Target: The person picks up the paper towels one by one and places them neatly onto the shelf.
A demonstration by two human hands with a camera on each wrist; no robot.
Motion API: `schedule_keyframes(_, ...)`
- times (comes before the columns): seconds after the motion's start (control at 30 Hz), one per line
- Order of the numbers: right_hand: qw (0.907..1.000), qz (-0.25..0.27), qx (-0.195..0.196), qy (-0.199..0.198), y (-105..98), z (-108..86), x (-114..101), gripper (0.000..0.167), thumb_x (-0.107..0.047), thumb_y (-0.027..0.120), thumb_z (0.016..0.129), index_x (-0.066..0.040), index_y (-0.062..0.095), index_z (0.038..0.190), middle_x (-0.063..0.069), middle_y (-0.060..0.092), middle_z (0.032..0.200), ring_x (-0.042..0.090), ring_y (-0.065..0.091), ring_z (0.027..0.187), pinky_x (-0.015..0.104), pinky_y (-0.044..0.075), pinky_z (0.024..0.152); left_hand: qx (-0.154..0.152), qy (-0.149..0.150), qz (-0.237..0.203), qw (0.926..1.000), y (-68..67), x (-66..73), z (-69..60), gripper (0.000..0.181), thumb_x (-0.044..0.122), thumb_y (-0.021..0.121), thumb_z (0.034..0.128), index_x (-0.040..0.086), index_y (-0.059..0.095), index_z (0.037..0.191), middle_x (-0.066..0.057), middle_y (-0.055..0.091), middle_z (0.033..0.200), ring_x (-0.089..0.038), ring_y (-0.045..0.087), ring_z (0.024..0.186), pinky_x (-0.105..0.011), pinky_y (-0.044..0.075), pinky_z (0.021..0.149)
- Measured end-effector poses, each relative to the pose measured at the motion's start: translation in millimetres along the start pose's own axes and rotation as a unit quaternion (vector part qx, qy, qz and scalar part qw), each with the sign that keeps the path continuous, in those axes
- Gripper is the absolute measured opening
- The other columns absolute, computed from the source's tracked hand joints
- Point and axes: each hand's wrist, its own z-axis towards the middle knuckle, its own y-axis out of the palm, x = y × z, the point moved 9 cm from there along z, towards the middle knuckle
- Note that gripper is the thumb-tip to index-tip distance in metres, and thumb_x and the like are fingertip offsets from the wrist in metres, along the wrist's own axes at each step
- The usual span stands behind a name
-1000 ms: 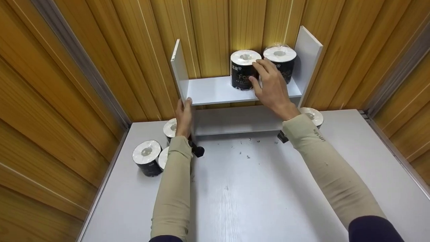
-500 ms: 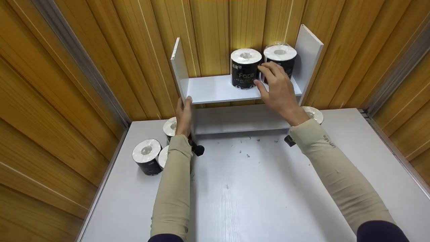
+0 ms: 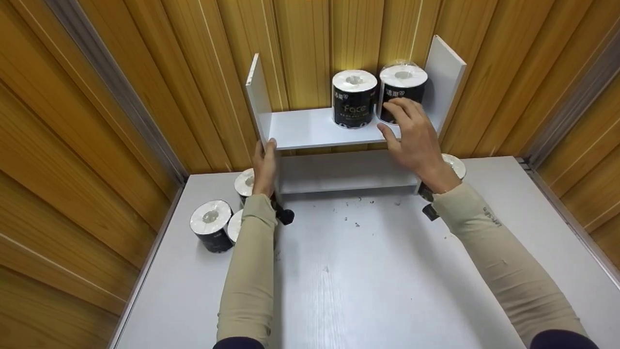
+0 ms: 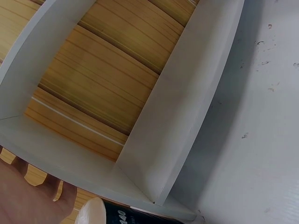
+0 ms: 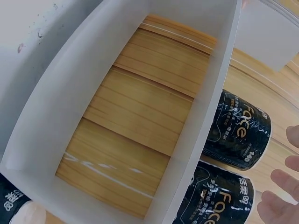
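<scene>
A white two-level shelf (image 3: 305,132) stands against the wood-panelled wall. My left hand (image 3: 264,169) grips the edge of its left side panel; in the left wrist view the fingers lie on the panel's outer side. Two toilet rolls in black wrappers are upright on the upper board: one near the middle (image 3: 353,104), the other (image 3: 398,89) closer to the right panel. In front of that right-hand roll is my right hand (image 3: 417,140), fingers spread and loosely bent, holding nothing. The right wrist view shows its fingers (image 5: 284,182) apart from both rolls.
Several more rolls stand on the white table: one (image 3: 211,225) at the left, others partly hidden by the left arm, and one (image 3: 454,166) behind the right wrist. Black feet (image 3: 286,216) jut from the shelf base. Small debris (image 3: 346,219) dots the tabletop.
My right hand has drawn back to the right and down, away from the middle roll. Both rolls on the shelf stay in place, and the left hand keeps its grip.
</scene>
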Motion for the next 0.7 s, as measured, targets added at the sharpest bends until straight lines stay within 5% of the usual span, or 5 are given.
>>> schedule_keyframes(0.7, 0.9994, -0.007, 0.012, 0.033, -32, -17.6, 37, 0.043, -0.018, 0.072, 0.103, 0.002, 0.065, 0.14, 0.022, 0.064, 0.141, 0.042, 0.057, 0.132, 0.057, 0.045, 0.115, 0.004, 0.007, 0.004, 1.0, -0.9, 0.5, -0.5, 0.075, 0.044, 0.05, 0.1094, 0.008, 0.025, 0.17, -0.016, 0.027, 0.176, -0.029, 0.027, 0.163, -0.037, 0.026, 0.132)
